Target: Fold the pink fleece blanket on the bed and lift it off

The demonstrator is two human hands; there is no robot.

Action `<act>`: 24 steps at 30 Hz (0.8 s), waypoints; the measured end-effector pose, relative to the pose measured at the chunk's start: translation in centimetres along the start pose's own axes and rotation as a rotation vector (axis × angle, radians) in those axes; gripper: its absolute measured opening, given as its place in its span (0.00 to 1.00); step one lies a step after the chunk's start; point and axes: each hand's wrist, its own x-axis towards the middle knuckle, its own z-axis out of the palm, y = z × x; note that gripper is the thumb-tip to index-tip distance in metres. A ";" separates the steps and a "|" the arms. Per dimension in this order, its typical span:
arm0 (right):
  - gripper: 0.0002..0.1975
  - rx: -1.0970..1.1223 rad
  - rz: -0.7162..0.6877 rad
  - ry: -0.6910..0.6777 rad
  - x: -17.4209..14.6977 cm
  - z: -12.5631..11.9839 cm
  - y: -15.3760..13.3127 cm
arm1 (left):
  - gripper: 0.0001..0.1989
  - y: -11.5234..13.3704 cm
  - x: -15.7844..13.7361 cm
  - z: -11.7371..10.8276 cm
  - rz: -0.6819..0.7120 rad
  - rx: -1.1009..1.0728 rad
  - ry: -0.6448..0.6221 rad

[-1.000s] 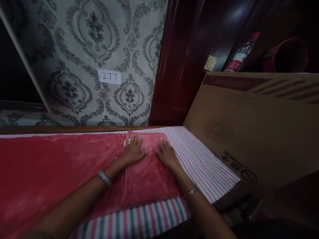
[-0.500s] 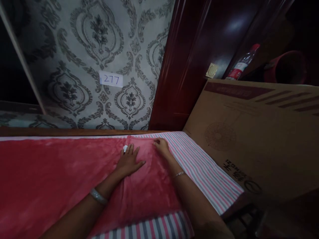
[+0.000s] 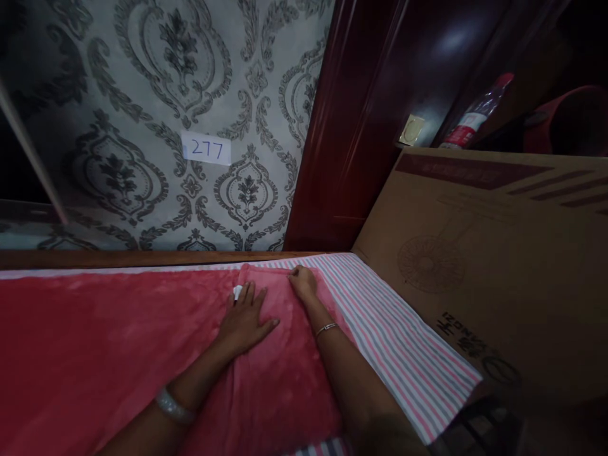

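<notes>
A red plush blanket (image 3: 118, 354) lies over a striped sheet (image 3: 394, 329), with a folded-over section at its right end. My left hand (image 3: 244, 320) rests flat on the fold's left edge, fingers spread, beside a small white tag (image 3: 237, 292). At the far edge of the folded section, my right hand (image 3: 303, 282) pinches the blanket's hem between thumb and fingers. A bracelet circles each wrist.
A large cardboard box (image 3: 498, 253) stands along the right side. Behind it are a plastic bottle (image 3: 470, 123) with a red cap and a red rounded object (image 3: 546, 123). A patterned wall with a paper marked 277 (image 3: 206, 149) rises beyond the wooden edge (image 3: 142, 258).
My right hand has shifted slightly left along the blanket's far edge, still pinching it. My left hand stays flat on the fold. The view has tilted a little.
</notes>
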 end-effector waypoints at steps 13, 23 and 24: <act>0.10 0.418 0.148 0.163 1.6 0.8 2.1 | 0.43 -0.2 0.2 0.2 0.000 -0.007 -0.008; 0.15 0.952 0.152 0.193 -1.1 -3.6 2.1 | 0.42 0.1 0.1 -0.3 -0.004 0.012 -0.013; 0.15 0.980 0.146 0.188 -2.2 -5.0 2.5 | 0.42 0.2 0.1 -0.4 -0.007 0.018 -0.017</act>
